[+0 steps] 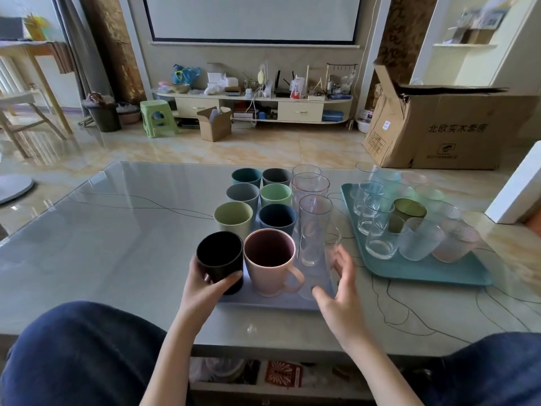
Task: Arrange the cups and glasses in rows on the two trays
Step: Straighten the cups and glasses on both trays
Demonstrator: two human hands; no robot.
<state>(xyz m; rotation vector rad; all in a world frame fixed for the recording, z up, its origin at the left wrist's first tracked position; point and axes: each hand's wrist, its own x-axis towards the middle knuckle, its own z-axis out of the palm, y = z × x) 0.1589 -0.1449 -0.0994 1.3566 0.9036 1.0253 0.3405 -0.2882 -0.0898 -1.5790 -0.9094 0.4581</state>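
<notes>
Your left hand (209, 284) is wrapped around the black cup (220, 260), fingers curled across its lower front, at the near left corner of the grey tray (272, 301), which lies in the middle of the glass-topped table (123, 230). Your right hand (341, 291) is spread wide with straight fingers and grips nothing; it sits at the near right corner of that same tray, just beside the nearest tall clear glass (314, 230), and whether a fingertip touches the glass you cannot tell from here. The pink mug (270, 260) stands upright between your two hands, its handle turned toward your right hand. Behind the black cup and pink mug, two rows of coloured cups run toward the far edge of the tray: a pale green cup (233, 219) and a navy cup (277, 219), then a grey cup (243, 196) and a mint cup (275, 194), then a teal cup (246, 177) and a dark grey cup (276, 176). More tall clear glasses (311, 187) line the tray's right edge. The teal tray (415, 272) sits near the table's right edge, apart from the grey one, carrying short clear glasses (380, 238), a dark green glass (407, 213), and pale blue and pink textured glasses (455, 240).
</notes>
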